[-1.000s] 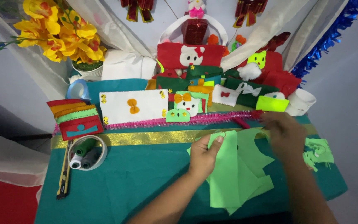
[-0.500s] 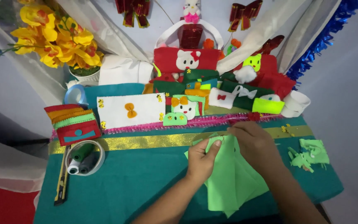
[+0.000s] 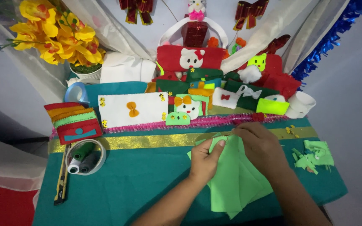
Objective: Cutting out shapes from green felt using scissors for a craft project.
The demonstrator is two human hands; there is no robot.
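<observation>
**On the teal surface, both hands close on the green felt**

At the front of the teal surface (image 3: pixel 139 184), the left hand (image 3: pixel 204 161) and the right hand (image 3: pixel 261 146) now meet over the top edge of the light green felt sheets (image 3: pixel 235 184). A second ago the right hand was out near the right side, close to the green felt scraps (image 3: pixel 315 155); since then it has swung inward and come down on the sheets, right beside the left hand. The left hand has stayed on the felt throughout, and its thumb and fingers now pinch the upper edge of the sheet. The right hand is curled over the same edge with its fingers bent down; it appears to grip the felt too, though its fingertips are hidden under the hand. The stack itself has been drawn a little together and lies just in front of the gold glitter band (image 3: pixel 147 141).

The shift suggests that the work has passed from fetching or clearing to fine handling of the felt edge with both hands.

Untouched to the left are the tape roll (image 3: pixel 86 157) holding thread spools and the yellow-and-black utility knife (image 3: pixel 61 182). Finished felt pouches (image 3: pixel 74 122) stand in a row behind.
</observation>
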